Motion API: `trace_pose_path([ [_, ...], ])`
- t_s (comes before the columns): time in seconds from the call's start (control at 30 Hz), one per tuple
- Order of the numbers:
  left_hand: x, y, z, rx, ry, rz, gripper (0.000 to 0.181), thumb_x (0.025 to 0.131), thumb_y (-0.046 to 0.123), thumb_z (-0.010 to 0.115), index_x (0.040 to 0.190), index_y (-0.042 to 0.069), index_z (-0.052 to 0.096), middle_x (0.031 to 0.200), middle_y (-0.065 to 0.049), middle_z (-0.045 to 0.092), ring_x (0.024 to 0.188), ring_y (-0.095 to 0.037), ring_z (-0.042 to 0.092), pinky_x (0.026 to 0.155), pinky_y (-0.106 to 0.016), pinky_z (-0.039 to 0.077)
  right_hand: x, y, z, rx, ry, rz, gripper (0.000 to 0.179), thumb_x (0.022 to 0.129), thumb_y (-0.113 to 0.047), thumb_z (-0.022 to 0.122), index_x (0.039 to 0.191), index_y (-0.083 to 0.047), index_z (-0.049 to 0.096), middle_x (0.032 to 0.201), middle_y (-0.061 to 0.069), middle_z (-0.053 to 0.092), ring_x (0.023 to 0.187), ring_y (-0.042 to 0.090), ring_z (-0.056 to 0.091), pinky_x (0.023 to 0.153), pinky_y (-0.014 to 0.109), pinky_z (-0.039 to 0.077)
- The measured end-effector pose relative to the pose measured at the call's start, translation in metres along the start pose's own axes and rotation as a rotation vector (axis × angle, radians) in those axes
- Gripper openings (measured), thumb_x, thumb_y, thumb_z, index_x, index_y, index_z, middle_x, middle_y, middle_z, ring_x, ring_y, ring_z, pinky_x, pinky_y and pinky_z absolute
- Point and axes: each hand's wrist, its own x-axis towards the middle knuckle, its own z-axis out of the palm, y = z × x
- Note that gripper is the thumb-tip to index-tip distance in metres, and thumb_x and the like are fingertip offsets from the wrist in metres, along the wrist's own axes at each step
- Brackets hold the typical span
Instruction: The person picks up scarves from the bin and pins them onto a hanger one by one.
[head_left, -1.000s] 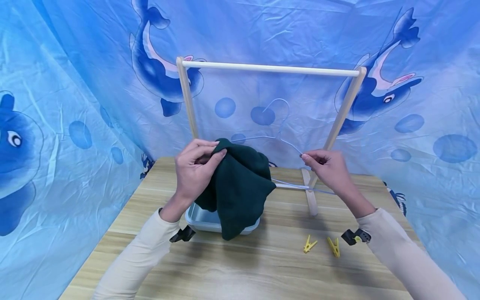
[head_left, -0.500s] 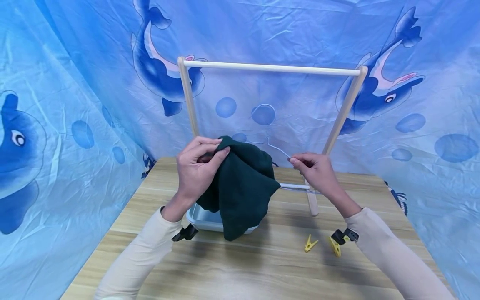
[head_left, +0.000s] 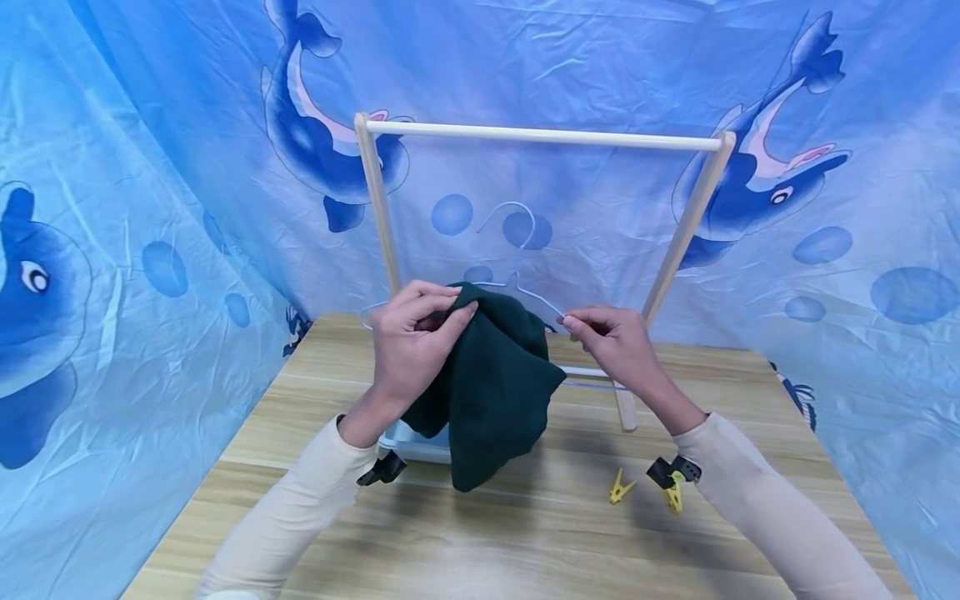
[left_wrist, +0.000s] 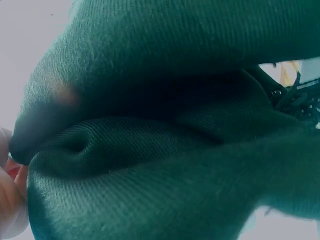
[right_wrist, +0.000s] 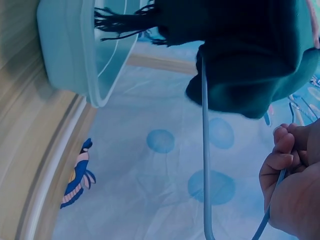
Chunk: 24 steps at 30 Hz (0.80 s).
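Hanger point(head_left: 516, 285) and right hand point(head_left: 611, 337) sit further left than in the earlier frame, so one wire end now shows beyond the left hand point(head_left: 416, 337). Dark green cloth point(head_left: 495, 396) hangs over the light blue bin point(head_left: 426, 454), toward the desk's point(head_left: 487, 550) back left corner; the left hand's thumb and fingers pinch the cloth's top fold, seemingly to keep it raised. The right hand's fingers grip the hanger's sloping shoulder, probably to steer it; how wire and cloth cross is hidden. Behind, the rack point(head_left: 540, 133) stands along the back edge. Two yellow clips point(head_left: 618, 493) lie nearer the right edge, perhaps set aside to free both hands.
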Motion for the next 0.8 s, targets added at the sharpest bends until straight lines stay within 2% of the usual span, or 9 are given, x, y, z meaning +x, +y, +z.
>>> trace_pose_path([
  [0.17,-0.003,-0.002,0.005,0.02,0.016,-0.012,0.01,0.084,-0.003,0.081,0.094,-0.004,0.08,0.095,-0.014,0.072,0.078,-0.025,0.073,0.072,-0.025,0.059,-0.001,-0.006,0.004,0.027,-0.002,-0.033,0.012,0.097,-0.001,0.068,0.098,0.0,0.079,0.074,0.01,0.066,0.059,0.014,0.052,0.052,0.022,0.043],
  [0.37,-0.004,-0.005,0.009,0.049,0.028,-0.024,0.012,0.084,0.0,0.082,0.096,-0.003,0.08,0.094,-0.013,0.072,0.079,-0.025,0.073,0.072,-0.025,0.059,-0.001,-0.009,0.007,0.074,-0.021,-0.024,0.012,0.097,0.001,0.067,0.098,0.002,0.079,0.074,0.012,0.065,0.059,0.014,0.051,0.052,0.023,0.043],
  [0.8,-0.011,-0.01,0.014,0.139,-0.057,-0.062,0.011,0.088,0.006,0.08,0.096,-0.001,0.081,0.101,-0.012,0.076,0.088,-0.021,0.076,0.076,-0.027,0.06,0.0,-0.023,0.009,0.08,-0.029,-0.083,0.014,0.097,0.004,0.065,0.098,0.001,0.079,0.073,0.01,0.063,0.058,0.014,0.05,0.051,0.024,0.041],
])
